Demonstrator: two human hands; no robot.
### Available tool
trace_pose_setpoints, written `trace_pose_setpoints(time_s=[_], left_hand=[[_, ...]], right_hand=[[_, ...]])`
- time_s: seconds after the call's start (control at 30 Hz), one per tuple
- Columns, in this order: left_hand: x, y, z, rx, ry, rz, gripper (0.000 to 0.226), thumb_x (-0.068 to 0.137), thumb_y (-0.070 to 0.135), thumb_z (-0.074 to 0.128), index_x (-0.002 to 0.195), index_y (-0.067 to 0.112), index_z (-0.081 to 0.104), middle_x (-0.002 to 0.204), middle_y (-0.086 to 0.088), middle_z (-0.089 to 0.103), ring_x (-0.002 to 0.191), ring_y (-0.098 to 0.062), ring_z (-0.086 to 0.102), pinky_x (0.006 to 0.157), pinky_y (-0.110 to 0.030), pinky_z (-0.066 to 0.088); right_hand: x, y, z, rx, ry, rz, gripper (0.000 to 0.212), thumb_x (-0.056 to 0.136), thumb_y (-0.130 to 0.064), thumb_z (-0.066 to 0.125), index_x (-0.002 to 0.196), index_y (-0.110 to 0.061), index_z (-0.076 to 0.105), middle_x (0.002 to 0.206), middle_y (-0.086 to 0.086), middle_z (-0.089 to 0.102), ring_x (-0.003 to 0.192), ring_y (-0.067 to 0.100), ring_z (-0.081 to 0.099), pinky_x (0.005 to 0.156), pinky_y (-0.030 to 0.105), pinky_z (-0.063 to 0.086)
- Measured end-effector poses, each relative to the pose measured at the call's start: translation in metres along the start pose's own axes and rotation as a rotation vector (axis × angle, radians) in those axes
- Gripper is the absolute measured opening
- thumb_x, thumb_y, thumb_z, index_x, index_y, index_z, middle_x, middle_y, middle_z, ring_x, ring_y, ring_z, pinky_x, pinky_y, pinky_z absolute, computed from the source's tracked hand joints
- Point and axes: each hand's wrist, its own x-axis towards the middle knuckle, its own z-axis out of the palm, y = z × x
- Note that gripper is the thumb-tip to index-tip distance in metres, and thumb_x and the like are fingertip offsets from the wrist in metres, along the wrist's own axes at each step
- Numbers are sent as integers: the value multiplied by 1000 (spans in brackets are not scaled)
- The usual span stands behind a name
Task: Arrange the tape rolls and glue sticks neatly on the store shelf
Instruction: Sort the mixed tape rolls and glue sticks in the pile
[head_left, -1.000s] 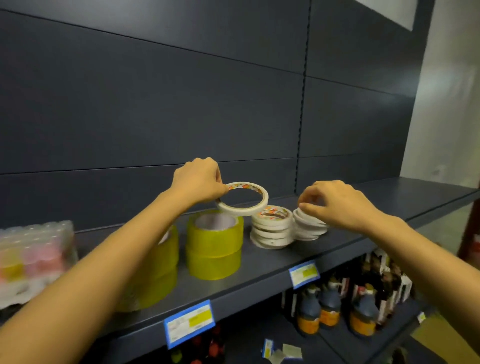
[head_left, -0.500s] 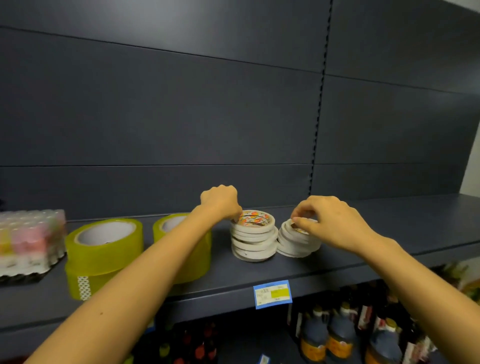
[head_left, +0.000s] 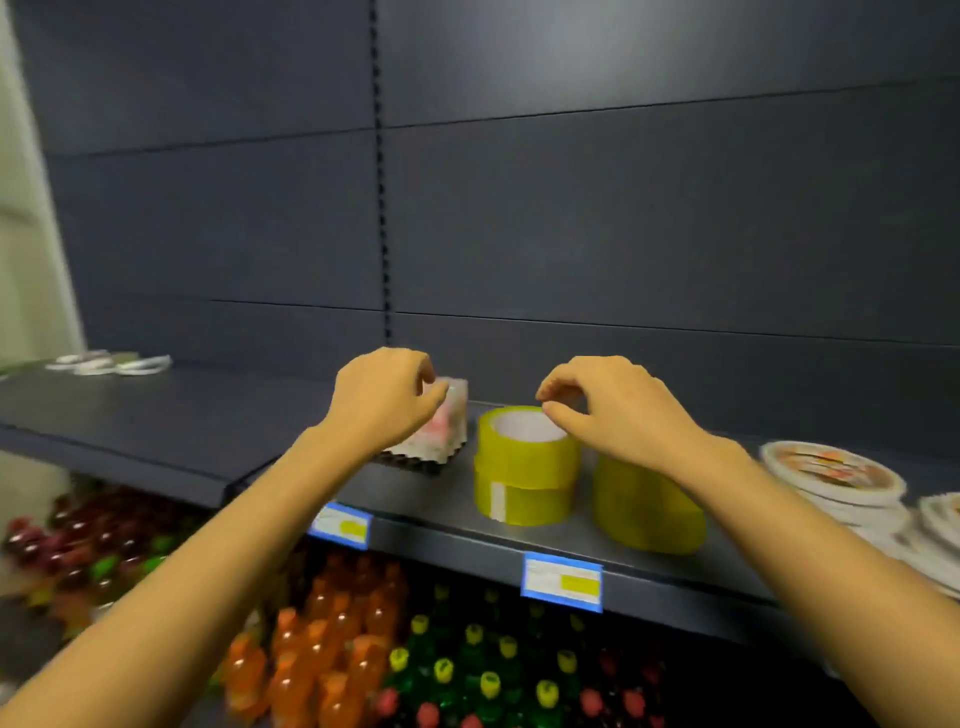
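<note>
Nearest, below the shelf (head_left: 156, 436), bottles (head_left: 332, 670) are standing in blurred rows. On the shelf, a yellow tape stack (head_left: 524, 467) is sitting near the front edge. A second yellow stack (head_left: 647, 509) is standing just right of it, with white tape rolls (head_left: 831, 473) further right. The right hand (head_left: 608, 410) is hovering over the yellow tape stack, fingers loosely curled, holding nothing. Left of that stack, the left hand (head_left: 384, 400) is curling against a wrapped glue stick pack (head_left: 441, 431); grip unclear. Far left, flat white rolls (head_left: 111, 362) are lying.
</note>
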Motion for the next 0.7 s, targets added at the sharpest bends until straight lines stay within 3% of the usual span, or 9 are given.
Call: trace_pose_setpoints(time_s=[0.23,0.43,0.7], left_hand=[[-61,-150,-46,170,-17,-210,29,90,41,51,96,16,66,102,-2,68,96,-24,60,70,-32,43],[-97,-273,-82,285,-50,-286,29,89,42,51,97,17,65,104,-2,68,100,-23,60,77,-35,48],[-120,-426,-107,340,-83,-333,27,88,40,52,94,17,65,101,-1,68,92,-21,61,70,-31,46]], right_hand=[[67,-119,72,78,-97,-185,20,91,-33,50,106,-31,63,111,-8,63,101,20,60,81,33,46],[123,-227,127,146,-141,-275,21,92,-32,51,108,-27,62,110,-7,64,102,18,60,82,33,50],[202,-353,209,177,-187,-287,24,93,-34,50,113,-26,61,113,-5,62,101,16,60,79,31,48]])
